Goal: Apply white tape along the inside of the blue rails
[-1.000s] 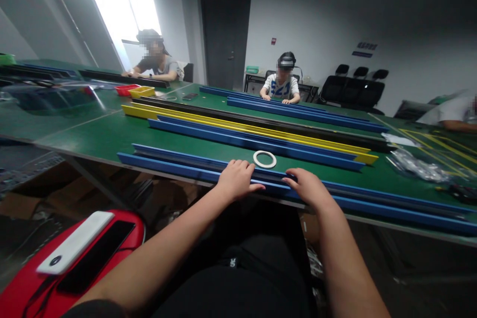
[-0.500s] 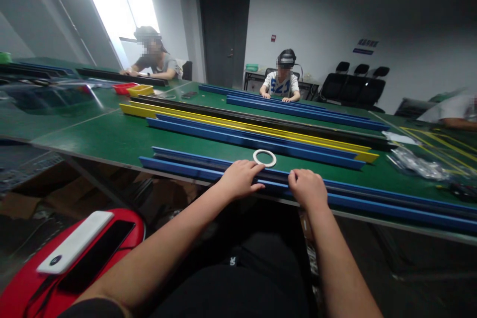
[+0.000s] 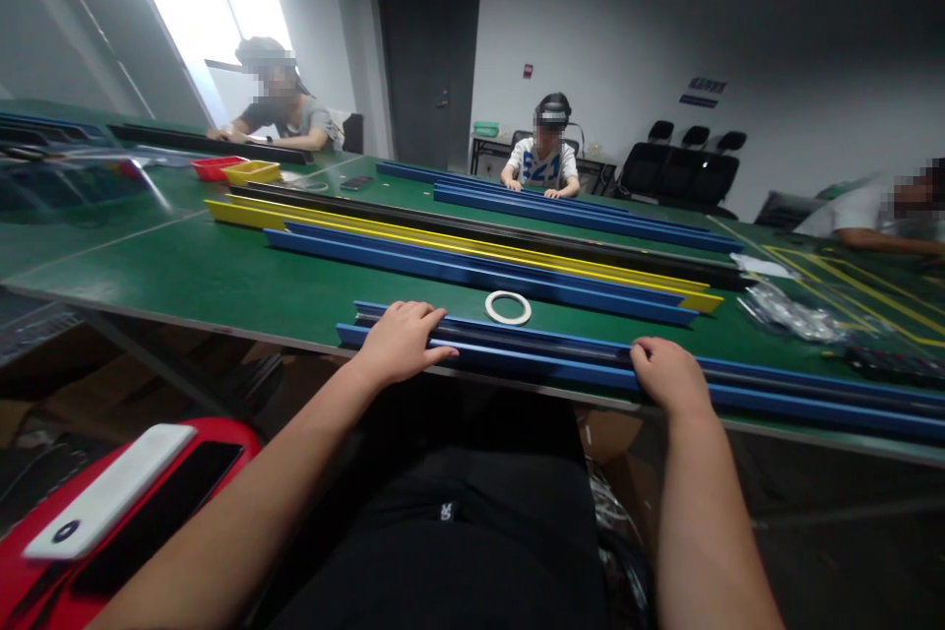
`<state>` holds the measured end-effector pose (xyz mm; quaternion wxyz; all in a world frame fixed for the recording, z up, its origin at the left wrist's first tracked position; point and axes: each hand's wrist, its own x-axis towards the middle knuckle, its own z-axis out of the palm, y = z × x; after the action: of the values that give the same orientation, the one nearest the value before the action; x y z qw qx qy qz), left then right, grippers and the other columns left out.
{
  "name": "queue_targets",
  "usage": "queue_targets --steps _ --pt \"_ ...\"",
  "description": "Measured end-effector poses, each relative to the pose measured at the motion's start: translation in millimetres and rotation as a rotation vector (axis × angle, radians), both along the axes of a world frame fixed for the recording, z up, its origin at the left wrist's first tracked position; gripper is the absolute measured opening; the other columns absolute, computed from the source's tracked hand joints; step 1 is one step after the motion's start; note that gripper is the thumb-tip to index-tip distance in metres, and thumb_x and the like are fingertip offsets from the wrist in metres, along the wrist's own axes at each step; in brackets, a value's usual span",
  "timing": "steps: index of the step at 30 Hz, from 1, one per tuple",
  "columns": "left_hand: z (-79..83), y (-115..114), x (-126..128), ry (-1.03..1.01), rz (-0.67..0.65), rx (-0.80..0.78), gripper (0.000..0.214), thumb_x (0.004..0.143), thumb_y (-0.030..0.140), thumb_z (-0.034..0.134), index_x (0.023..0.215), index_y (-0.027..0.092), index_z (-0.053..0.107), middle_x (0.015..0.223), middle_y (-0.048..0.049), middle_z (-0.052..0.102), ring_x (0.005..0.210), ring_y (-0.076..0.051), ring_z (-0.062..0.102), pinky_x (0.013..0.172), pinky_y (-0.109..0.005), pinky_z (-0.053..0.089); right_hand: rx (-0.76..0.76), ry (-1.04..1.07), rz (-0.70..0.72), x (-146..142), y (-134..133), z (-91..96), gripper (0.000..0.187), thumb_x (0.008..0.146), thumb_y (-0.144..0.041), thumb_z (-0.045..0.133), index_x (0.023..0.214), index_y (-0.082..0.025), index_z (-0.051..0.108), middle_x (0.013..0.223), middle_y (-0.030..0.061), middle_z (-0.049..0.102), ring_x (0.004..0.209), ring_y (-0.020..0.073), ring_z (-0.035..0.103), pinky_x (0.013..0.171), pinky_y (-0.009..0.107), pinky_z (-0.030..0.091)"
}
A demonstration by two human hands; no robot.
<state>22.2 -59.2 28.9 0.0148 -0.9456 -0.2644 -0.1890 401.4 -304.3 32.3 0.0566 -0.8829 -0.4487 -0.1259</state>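
Under the left hand lies the left end of a long blue rail, which runs along the near edge of the green table. That hand rests palm down on the rail, released, its fingers laid across the top and its thumb pointing toward the right hand. The right hand sits well along the same rail, clenched, with its fingers hooked over the top edge in a grasp. A dark strip lies in the rail's channel between the two hands. Just beyond the rail, between the hands and closer to the left one, a white ring lies flat on the table. Farther from both hands lie a second blue rail, a yellow rail and a black rail, side by side. Below the left forearm, off the table, a red case carries a white device. Beyond the right hand, clear plastic bags lie on the table. A co-worker sits at the far side.
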Motion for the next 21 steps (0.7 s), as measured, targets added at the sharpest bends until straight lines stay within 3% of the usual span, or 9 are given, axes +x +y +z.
queue_targets --steps 4,6,10,15,19,21 --pt "-0.6 -18.9 15.9 -0.018 -0.011 -0.013 0.065 0.079 0.07 0.057 0.125 0.024 0.059 0.116 -0.0109 0.064 0.111 -0.03 0.055 0.099 -0.042 0.037 0.017 0.045 0.178 -56.0 29.2 5.1 0.035 0.093 -0.029 0.039 0.102 -0.023 0.072 0.108 0.005 0.072 0.1 0.0191 0.062 0.085 0.029 0.04" --pt "-0.8 -30.9 31.4 -0.014 -0.018 -0.014 0.064 0.079 0.071 0.056 0.122 0.024 0.06 0.113 -0.0111 0.065 0.11 -0.03 0.056 0.098 -0.042 0.037 0.019 0.017 0.267 -91.2 46.1 5.5 0.035 0.096 -0.036 0.039 0.104 -0.024 0.071 0.104 0.0059 0.072 0.099 0.0198 0.061 0.086 0.03 0.039" --pt "-2.2 -53.6 68.8 -0.03 -0.036 -0.008 0.066 0.077 0.074 0.056 0.116 0.021 0.061 0.108 -0.013 0.065 0.105 -0.031 0.058 0.094 -0.044 0.039 0.084 -0.032 0.227 -135.3 67.9 1.5 0.037 0.098 -0.038 0.036 0.107 -0.022 0.068 0.103 0.0089 0.07 0.098 0.0219 0.059 0.09 0.034 0.035" --pt "-0.8 -67.9 93.9 -0.07 -0.084 -0.055 0.064 0.077 0.07 0.061 0.119 0.021 0.06 0.112 -0.013 0.065 0.109 -0.031 0.057 0.096 -0.045 0.04 0.154 -0.051 0.215 -124.5 62.7 -7.3 0.035 0.096 -0.03 0.038 0.109 -0.021 0.069 0.107 0.0082 0.071 0.101 0.0212 0.058 0.094 0.033 0.033" --pt "4.8 -62.0 86.3 -0.094 -0.229 -0.098 0.059 0.081 0.055 0.067 0.131 0.026 0.054 0.128 -0.0093 0.06 0.116 -0.026 0.056 0.1 -0.04 0.042 0.203 -0.061 0.206 -103.9 52.5 -12.1 0.036 0.095 -0.03 0.037 0.108 -0.021 0.07 0.109 0.0059 0.071 0.102 0.0204 0.058 0.095 0.032 0.033" --pt "7.4 -52.8 76.8 -0.12 -0.23 -0.106 0.057 0.082 0.051 0.067 0.132 0.027 0.054 0.133 -0.0086 0.058 0.119 -0.026 0.056 0.103 -0.038 0.042 0.211 -0.061 0.195 -93.2 48.5 -13.5 0.037 0.095 -0.029 0.037 0.108 -0.02 0.071 0.111 0.0059 0.071 0.104 0.0205 0.059 0.095 0.032 0.034"
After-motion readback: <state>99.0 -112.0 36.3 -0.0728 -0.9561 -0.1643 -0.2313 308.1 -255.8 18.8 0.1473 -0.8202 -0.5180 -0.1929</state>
